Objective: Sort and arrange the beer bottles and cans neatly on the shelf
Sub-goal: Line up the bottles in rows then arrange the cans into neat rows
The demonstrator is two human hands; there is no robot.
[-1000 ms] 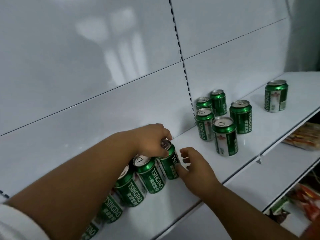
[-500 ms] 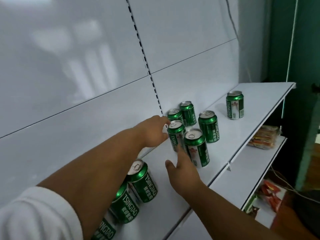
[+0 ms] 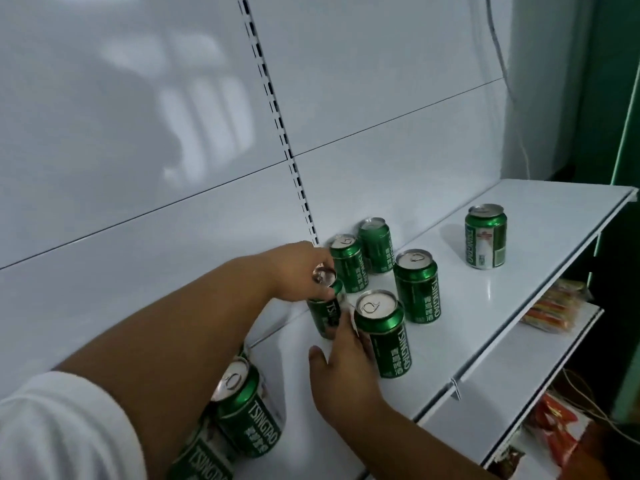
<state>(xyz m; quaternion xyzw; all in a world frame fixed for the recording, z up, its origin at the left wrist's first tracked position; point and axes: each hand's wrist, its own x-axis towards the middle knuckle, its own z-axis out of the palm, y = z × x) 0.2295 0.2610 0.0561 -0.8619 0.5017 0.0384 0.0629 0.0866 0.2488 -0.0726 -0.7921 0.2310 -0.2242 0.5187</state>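
Green Tsingtao beer cans stand on a white shelf (image 3: pixel 460 317). My left hand (image 3: pixel 298 271) grips the top of one tilted can (image 3: pixel 325 311) near the back panel. My right hand (image 3: pixel 343 365) lies just in front of it, straight fingers touching the left side of the front can (image 3: pixel 384 337), thumb spread away. Behind these stand three more cans (image 3: pixel 348 263), (image 3: pixel 375 244), (image 3: pixel 417 287). A lone can (image 3: pixel 485 237) stands further right. A row of cans (image 3: pixel 247 415) runs along the back at lower left, partly hidden by my left arm.
The white back panel carries a slotted upright (image 3: pixel 277 119). A lower shelf (image 3: pixel 491 393) juts out below, with orange snack packs (image 3: pixel 554 310) on it and red packs (image 3: pixel 557 427) further down. A green wall (image 3: pixel 620 133) closes the right end.
My left hand has left the row at lower left, reached right and taken hold of a can's top. My right hand followed and now touches the front can.
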